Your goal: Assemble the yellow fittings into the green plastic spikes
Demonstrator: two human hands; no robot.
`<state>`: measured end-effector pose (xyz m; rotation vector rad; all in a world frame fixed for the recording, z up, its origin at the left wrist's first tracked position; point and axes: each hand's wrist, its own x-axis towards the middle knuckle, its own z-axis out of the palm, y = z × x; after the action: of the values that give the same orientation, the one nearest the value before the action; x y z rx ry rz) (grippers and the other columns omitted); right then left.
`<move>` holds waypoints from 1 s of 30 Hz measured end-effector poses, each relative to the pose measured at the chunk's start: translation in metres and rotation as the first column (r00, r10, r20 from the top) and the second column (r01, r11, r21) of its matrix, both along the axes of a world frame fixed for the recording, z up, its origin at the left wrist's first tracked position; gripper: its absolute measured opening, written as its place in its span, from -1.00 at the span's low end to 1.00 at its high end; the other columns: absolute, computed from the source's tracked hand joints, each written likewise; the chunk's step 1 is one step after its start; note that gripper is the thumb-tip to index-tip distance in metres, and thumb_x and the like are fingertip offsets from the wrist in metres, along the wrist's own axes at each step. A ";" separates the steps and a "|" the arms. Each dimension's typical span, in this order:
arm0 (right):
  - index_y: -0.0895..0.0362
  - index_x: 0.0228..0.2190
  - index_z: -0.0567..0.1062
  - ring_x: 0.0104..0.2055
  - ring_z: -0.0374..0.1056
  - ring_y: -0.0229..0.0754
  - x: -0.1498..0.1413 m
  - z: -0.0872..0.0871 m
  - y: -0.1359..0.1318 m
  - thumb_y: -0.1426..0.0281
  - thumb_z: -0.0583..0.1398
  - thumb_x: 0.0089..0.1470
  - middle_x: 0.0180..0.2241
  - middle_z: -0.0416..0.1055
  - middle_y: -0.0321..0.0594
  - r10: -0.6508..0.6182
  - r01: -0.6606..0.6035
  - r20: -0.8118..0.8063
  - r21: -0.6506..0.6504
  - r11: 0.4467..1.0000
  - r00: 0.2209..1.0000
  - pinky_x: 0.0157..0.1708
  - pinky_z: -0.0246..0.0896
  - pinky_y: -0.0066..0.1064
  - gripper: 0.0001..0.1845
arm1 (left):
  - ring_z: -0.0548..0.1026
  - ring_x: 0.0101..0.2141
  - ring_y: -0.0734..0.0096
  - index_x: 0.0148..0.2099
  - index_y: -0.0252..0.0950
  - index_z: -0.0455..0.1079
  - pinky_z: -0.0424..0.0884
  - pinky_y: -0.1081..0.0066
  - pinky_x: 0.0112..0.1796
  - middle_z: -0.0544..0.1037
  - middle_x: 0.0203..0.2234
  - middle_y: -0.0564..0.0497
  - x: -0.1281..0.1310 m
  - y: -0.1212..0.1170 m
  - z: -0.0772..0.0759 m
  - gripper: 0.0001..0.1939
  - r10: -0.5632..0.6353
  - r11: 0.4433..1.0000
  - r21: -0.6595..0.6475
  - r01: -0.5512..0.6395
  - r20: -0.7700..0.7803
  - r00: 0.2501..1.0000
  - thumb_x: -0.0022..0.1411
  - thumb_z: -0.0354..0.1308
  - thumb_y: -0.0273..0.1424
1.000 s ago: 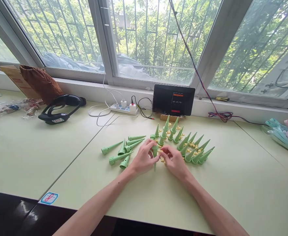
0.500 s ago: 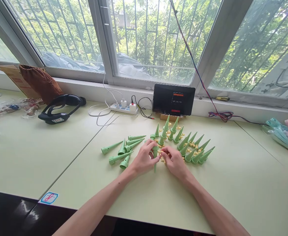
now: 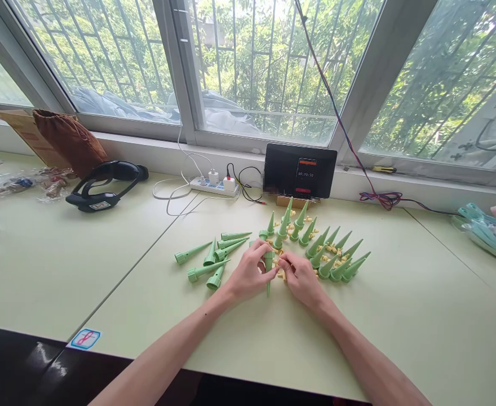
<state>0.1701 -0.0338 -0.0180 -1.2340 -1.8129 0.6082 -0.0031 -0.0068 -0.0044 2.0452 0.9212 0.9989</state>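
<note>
My left hand (image 3: 248, 275) grips a green plastic spike (image 3: 268, 272) by its wide upper end, with the tip pointing down toward me. My right hand (image 3: 302, 278) is closed in a pinch on a small yellow part (image 3: 278, 264) pressed against the spike's top. To the left lie several green spikes (image 3: 212, 257) on their sides. To the right a group of green spikes (image 3: 320, 248) stands or leans among scattered small yellow parts (image 3: 331, 249).
A black tablet (image 3: 299, 171) showing a timer leans against the window sill behind the spikes. A power strip (image 3: 212, 185) with cables, a black headset (image 3: 104, 184) and a brown bag (image 3: 69, 142) lie at the left. Bagged teal and pink items (image 3: 488, 231) sit at the far right.
Both hands stay together on the spike. My right fingers have shifted slightly against the spike's top; otherwise nothing has moved.
</note>
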 end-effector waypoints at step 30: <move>0.11 -0.47 0.33 -0.45 0.16 -0.23 0.000 0.001 0.001 0.37 0.03 0.31 -0.48 0.29 -0.28 0.010 -0.011 0.008 0.042 0.999 1.000 -0.42 0.06 -0.40 -0.71 | 0.39 -0.41 0.55 -0.15 -0.26 0.31 0.43 0.49 -0.46 0.36 -0.15 0.00 -0.001 0.002 -0.001 -0.83 0.015 0.999 -0.035 -0.015 0.002 1.000 0.20 0.17 -0.38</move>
<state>0.1706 -0.0332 -0.0171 -1.2012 -1.8306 0.5696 -0.0037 -0.0052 -0.0055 2.0104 0.9480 0.9865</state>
